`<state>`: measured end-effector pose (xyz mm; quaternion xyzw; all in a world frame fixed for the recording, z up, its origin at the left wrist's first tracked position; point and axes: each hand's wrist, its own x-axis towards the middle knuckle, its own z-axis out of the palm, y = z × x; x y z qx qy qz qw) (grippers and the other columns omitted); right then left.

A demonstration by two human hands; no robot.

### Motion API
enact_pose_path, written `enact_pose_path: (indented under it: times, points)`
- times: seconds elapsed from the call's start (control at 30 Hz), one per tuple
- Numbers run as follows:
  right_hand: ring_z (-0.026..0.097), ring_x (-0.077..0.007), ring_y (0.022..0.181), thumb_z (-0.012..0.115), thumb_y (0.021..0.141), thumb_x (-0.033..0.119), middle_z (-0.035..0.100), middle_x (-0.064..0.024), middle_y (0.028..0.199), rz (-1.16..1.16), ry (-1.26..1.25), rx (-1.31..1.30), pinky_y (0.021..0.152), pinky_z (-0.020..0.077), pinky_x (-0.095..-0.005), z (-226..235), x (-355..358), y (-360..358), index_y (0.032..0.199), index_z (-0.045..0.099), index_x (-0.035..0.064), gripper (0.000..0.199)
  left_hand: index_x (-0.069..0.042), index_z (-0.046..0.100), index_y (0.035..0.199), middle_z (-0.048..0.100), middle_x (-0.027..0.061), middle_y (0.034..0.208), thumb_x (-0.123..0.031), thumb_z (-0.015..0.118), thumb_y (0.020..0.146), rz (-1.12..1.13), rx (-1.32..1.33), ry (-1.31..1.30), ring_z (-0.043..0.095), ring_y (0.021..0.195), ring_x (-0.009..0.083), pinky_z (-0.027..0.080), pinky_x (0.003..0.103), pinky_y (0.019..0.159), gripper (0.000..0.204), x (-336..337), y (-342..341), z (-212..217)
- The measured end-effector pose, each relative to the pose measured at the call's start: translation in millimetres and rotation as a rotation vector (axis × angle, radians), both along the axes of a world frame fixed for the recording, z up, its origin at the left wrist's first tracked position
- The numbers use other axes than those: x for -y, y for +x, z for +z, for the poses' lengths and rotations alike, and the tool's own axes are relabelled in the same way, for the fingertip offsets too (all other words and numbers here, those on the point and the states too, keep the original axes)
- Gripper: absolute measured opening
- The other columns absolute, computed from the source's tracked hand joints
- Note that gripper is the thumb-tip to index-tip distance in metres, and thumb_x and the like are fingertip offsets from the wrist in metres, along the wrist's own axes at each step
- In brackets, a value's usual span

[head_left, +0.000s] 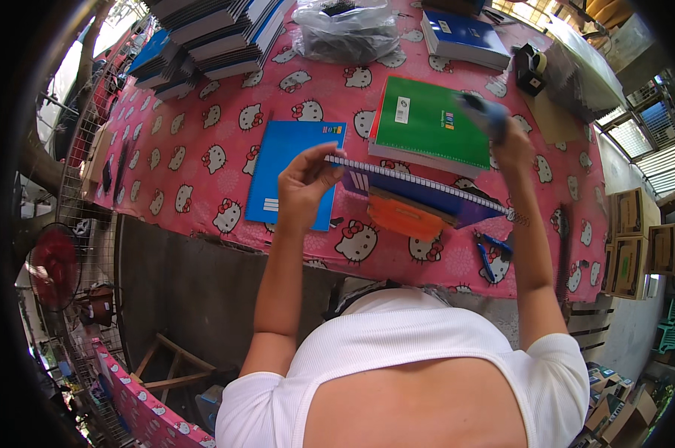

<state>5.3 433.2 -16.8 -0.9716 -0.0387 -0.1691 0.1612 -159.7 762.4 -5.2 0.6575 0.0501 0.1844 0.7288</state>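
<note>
My left hand [307,179] pinches the left end of a spiral notebook [464,213] with a purple-blue cover, which stands on edge with its coil upward. Loose coil sticks out at its right end. Raised beyond that end, my right hand [514,149] is closed round a grey-blue tool [483,113], too blurred to tell its kind. An orange block [408,216] rests against the near side of the upright notebook. To the left lies a blue notebook [292,168]. Just behind, a green notebook [427,123] tops a small stack.
Tall notebook stacks [218,45] stand at the far left of the pink table [180,157]. A plastic bag [345,30], more blue notebooks [464,37] and a black tape dispenser [530,69] are farther back. Blue-handled tools [493,254] lie near the front edge.
</note>
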Motion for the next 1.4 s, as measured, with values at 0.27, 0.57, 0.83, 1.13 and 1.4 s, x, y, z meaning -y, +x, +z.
enact_pose_path:
  times: [0.27, 0.57, 0.83, 1.13, 1.4]
  points:
    - [0.047, -0.0346, 0.119, 0.076, 0.069, 0.044, 0.052, -0.0186, 0.125, 0.035, -0.242, -0.061, 0.094, 0.0412, -0.0464, -61, 109, -112, 0.123, 0.050, 0.0042, 0.072, -0.002, 0.062, 0.086, 0.067, 0.0126, 0.087, -0.002, 0.078, 0.072, -0.034, 0.700, 0.399, 0.065, 0.076, 0.0156, 0.053, 0.026, 0.068, 0.021, 42, 5, 130]
    - [0.058, -0.0334, 0.100, 0.074, 0.076, 0.025, 0.058, -0.0144, 0.110, 0.127, 0.386, -0.327, 0.085, 0.0464, -0.0377, -78, 59, -225, 0.114, 0.058, 0.0036, 0.047, -0.001, 0.066, 0.086, 0.069, 0.0114, 0.098, 0.006, 0.075, 0.068, -0.236, 0.457, 0.752, 0.068, 0.079, 0.0223, 0.056, 0.029, 0.072, 0.021, 104, -63, 44]
    - [0.061, -0.0283, 0.090, 0.075, 0.074, 0.015, 0.059, -0.0134, 0.097, 0.593, 0.396, -0.048, 0.077, 0.0490, -0.0343, 69, -10, -246, 0.109, 0.059, 0.0034, 0.041, 0.002, 0.066, 0.084, 0.067, 0.0143, 0.091, 0.007, 0.078, 0.067, -0.138, 0.348, 0.467, 0.067, 0.081, 0.0188, 0.056, 0.027, 0.069, 0.021, 124, -71, 18]
    - [0.064, -0.0165, 0.079, 0.068, 0.086, 0.024, 0.066, -0.0103, 0.094, 0.549, 1.460, -1.268, 0.071, 0.0516, -0.0294, 40, 3, -224, 0.108, 0.060, -0.0047, 0.037, 0.000, 0.066, 0.082, 0.068, 0.0127, 0.087, 0.012, 0.070, 0.060, -0.069, 0.621, 0.617, 0.067, 0.075, 0.0245, 0.054, 0.031, 0.064, 0.026, 117, -62, 17]
    - [0.057, -0.0305, 0.103, 0.073, 0.077, 0.022, 0.061, -0.0115, 0.108, 0.096, 0.328, -0.220, 0.089, 0.0455, -0.0404, -58, 68, -199, 0.104, 0.063, 0.0055, 0.034, -0.002, 0.064, 0.087, 0.068, 0.0086, 0.091, -0.005, 0.072, 0.080, 0.632, 0.438, 0.299, 0.064, 0.078, 0.0154, 0.053, 0.028, 0.071, 0.012, 1, -17, 66]
